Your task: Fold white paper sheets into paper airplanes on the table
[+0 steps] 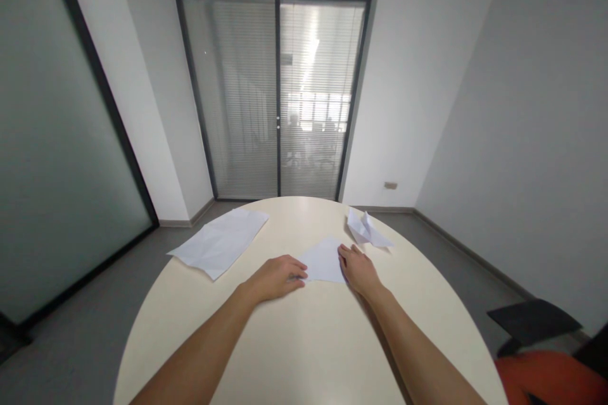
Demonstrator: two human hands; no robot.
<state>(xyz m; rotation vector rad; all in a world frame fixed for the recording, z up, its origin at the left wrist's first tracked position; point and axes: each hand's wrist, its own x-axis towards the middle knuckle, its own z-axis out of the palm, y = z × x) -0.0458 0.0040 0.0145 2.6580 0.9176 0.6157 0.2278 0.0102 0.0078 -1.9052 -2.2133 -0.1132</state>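
A folded piece of white paper lies on the table in front of me, with a peak at its far side and a straight near edge. My left hand holds its left corner, thumb on the near side and fingers beyond. On the right edge, my right hand grips the paper with bent fingers; the thumb is mostly hidden. Just beyond that hand stands a folded paper shape with raised points. To the far left, a larger creased white sheet lies flat.
The round cream table carries all the paper. The large sheet's left corner reaches past the table's edge. At the lower right is a chair with a red seat and a black armrest. Glass doors with blinds are behind the table.
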